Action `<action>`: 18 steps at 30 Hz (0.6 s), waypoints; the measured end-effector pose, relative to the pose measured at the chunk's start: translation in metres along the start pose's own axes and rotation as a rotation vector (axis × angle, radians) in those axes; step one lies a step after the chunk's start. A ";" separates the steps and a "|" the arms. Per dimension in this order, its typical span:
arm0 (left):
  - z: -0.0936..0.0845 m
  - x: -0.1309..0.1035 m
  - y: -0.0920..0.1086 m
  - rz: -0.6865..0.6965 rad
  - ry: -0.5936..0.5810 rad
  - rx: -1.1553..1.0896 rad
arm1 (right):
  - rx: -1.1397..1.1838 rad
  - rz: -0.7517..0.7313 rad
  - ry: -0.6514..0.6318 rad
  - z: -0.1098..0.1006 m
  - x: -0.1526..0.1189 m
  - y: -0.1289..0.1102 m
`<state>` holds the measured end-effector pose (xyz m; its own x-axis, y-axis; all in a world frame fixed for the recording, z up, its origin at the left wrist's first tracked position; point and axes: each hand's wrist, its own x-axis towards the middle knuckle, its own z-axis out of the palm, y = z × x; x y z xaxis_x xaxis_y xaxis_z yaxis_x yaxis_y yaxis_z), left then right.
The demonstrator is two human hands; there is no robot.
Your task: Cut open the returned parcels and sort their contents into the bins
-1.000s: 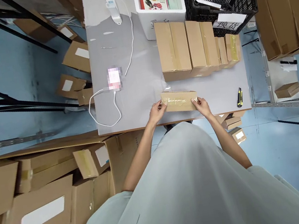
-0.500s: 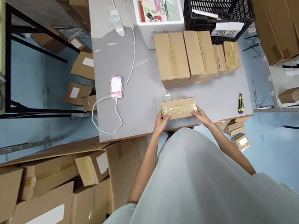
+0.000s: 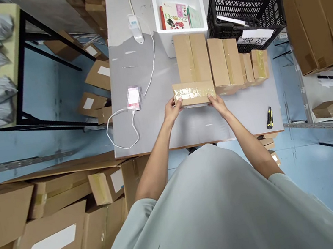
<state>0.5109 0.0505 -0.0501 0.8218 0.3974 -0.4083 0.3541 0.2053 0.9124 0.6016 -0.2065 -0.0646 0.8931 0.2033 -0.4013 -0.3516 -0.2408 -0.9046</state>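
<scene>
A small brown carton (image 3: 194, 93) with clear tape along its top is held level between both hands, just in front of a taller brown box (image 3: 192, 57). My left hand (image 3: 173, 110) grips its left end, thumb on top. On its right end my right hand (image 3: 217, 103) is closed in the same way. To the right of the tall box stands another taped box (image 3: 225, 62), followed by smaller ones (image 3: 259, 65). All of these are on the grey table (image 3: 161, 129).
Behind the boxes are a white foam bin (image 3: 167, 38) and a black crate (image 3: 244, 7). A yellow-black cutter (image 3: 269, 118) lies at the right. A white cable (image 3: 153, 69) and a blurred item are at the left. Large cartons (image 3: 50, 222) fill the lower left.
Both hands have carried the small carton away from the table's front edge, up against the tall box. The view has shifted slightly.
</scene>
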 end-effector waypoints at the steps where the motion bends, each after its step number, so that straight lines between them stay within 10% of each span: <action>1: 0.000 0.001 0.000 -0.006 0.001 0.000 | 0.000 0.002 0.009 0.000 0.000 -0.001; 9: -0.015 -0.040 -0.014 -0.035 -0.062 0.070 | -0.136 -0.110 -0.087 -0.029 -0.052 0.001; 18: -0.019 -0.108 -0.063 -0.086 -0.025 0.282 | -0.346 -0.024 -0.043 -0.067 -0.112 0.056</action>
<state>0.3914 0.0121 -0.0645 0.7932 0.3662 -0.4865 0.5298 -0.0213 0.8478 0.5013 -0.3066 -0.0605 0.8846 0.2512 -0.3929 -0.2080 -0.5417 -0.8144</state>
